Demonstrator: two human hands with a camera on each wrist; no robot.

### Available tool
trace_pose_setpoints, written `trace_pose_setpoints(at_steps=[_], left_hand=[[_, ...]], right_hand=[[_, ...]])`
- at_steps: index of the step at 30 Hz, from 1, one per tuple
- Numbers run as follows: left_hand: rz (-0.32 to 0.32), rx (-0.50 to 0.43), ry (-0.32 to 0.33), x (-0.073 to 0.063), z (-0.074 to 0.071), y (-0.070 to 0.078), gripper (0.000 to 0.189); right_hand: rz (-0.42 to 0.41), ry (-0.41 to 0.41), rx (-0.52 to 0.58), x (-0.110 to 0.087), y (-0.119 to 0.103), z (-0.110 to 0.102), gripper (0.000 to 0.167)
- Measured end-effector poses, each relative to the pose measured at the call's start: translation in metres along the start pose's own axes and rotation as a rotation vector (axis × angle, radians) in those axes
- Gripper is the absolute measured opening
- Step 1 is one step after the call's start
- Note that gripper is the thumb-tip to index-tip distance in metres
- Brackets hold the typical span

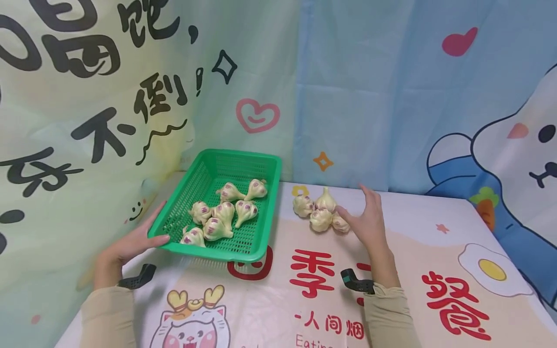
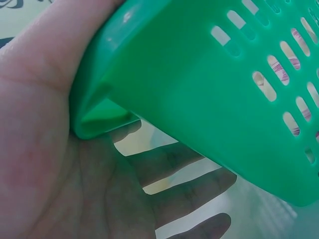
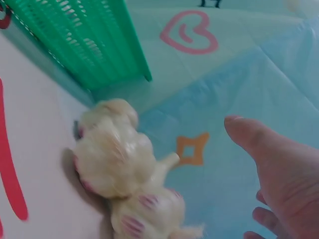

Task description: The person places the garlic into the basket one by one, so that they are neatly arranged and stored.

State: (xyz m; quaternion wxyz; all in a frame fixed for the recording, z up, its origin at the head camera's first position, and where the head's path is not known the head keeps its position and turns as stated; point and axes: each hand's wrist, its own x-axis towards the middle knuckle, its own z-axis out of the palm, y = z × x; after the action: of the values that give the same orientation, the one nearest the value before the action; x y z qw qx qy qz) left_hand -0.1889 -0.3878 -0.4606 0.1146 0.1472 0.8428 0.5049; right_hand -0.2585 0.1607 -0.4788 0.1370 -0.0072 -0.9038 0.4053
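A green plastic basket [image 1: 273,212] with slotted walls holds several garlic bulbs [image 1: 224,213] with purple streaks. My left hand [image 1: 130,241] grips its near left corner. In the left wrist view the thumb lies over the basket rim [image 2: 102,74], and the spread fingers [image 2: 192,196] are below it, beside the wall. To the right of the basket, several more garlic bulbs [image 1: 320,220] sit clustered on the table. Beside this cluster is my right hand [image 1: 370,224], thumb and fingers apart, holding nothing. The right wrist view shows its thumb [image 3: 259,142] apart from the garlic bulbs [image 3: 117,157].
A printed cloth [image 1: 261,309] with red characters and cartoons covers the table. Behind the table hangs a blue curtain [image 1: 348,96], and a pale lettered curtain [image 1: 143,58] hangs at the left, close to the basket. Each wrist wears a black mount [image 1: 358,282].
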Motion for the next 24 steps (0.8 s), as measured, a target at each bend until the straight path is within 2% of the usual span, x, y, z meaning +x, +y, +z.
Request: trace_pose_setpoints(at_steps=[5,12,18,24], left_hand=[[0.001,-0.008,-0.006,0.001,0.000,0.002,0.093],[0.007,-0.022,-0.007,0.001,0.000,0.003,0.093],[-0.015,-0.028,-0.007,-0.001,0.001,0.006,0.093],[-0.021,-0.022,-0.007,-0.001,0.001,0.006,0.094]], right_hand=[[0.048,-0.015,0.032,0.002,0.021,-0.007,0.084],[0.099,-0.131,0.105,0.002,0.042,-0.012,0.082],[0.096,-0.275,0.037,0.000,0.040,-0.012,0.088],[0.089,-0.284,-0.026,0.003,0.044,0.003,0.097]])
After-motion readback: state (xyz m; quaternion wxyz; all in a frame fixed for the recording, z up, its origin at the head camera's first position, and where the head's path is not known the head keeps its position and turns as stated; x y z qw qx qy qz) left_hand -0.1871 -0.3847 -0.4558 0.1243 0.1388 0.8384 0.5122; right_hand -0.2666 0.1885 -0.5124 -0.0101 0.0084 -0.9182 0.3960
